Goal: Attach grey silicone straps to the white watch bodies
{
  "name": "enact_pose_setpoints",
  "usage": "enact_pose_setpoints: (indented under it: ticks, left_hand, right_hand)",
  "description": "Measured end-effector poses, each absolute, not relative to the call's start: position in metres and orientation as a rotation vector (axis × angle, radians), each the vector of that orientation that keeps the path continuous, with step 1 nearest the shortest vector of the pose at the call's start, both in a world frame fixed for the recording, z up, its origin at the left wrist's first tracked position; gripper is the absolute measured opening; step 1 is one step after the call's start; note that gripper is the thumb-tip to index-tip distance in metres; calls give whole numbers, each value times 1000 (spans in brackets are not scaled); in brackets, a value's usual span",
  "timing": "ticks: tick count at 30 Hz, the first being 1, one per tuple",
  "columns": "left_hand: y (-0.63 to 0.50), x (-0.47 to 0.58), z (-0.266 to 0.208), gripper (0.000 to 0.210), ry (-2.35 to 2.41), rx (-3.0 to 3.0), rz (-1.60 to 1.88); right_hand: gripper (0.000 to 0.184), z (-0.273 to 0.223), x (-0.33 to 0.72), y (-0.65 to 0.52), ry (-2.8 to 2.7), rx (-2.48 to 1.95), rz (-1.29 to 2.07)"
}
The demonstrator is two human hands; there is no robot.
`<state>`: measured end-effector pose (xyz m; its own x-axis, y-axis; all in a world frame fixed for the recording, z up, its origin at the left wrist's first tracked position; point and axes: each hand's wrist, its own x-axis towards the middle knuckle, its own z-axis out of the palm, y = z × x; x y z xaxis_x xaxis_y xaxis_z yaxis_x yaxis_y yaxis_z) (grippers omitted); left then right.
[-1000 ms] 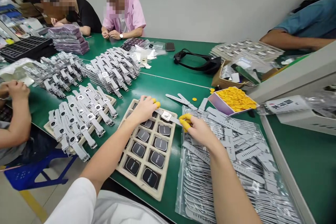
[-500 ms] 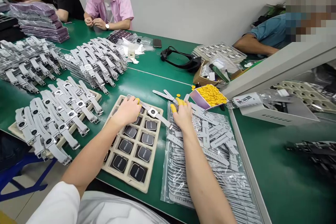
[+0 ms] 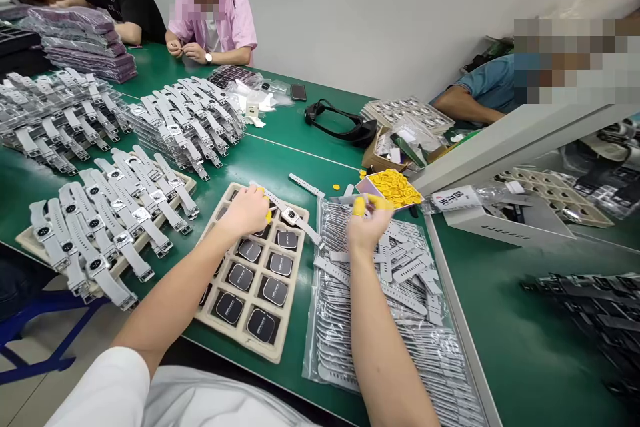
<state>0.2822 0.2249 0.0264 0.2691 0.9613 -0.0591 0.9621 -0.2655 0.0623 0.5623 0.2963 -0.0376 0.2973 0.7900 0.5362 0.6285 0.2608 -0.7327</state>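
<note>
My left hand (image 3: 249,211), yellow covers on its fingertips, is over the far part of a beige tray (image 3: 253,341). Its fingers are curled down; whatever they grip is hidden. Beside them a watch (image 3: 290,215) with a light grey strap lies across the tray's right edge. Dark square watch heads (image 3: 275,291) sit face up in the tray's compartments. My right hand (image 3: 369,227), also with yellow fingertip covers, is raised above a pile of loose grey straps (image 3: 413,270). Thumb and forefinger close on a thin grey watch strap (image 3: 344,200) pointing left.
Trays of strapped watches (image 3: 117,213) stand at the left. A box of yellow finger covers (image 3: 393,188) and a carton (image 3: 380,157) are beyond my right hand. A black headband device (image 3: 340,123) lies further back. A bottle (image 3: 457,198) rests at the right. Co-workers (image 3: 215,20) sit opposite.
My right hand has lifted and turned from the strap pile, and a strap near it has left its place. My left thumb tip has come into sight by the tray. The view has shifted slightly.
</note>
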Motion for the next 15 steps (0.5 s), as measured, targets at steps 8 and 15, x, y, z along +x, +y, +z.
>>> enact_pose_setpoints:
  ticks: [8, 15]
  left_hand:
    - [228, 274, 40, 14, 1889, 2408, 9]
    - [225, 293, 36, 25, 1567, 2050, 671]
  right_hand:
    - [41, 7, 538, 265, -965, -1014, 1016]
    - [37, 18, 487, 228, -1030, -820, 1795]
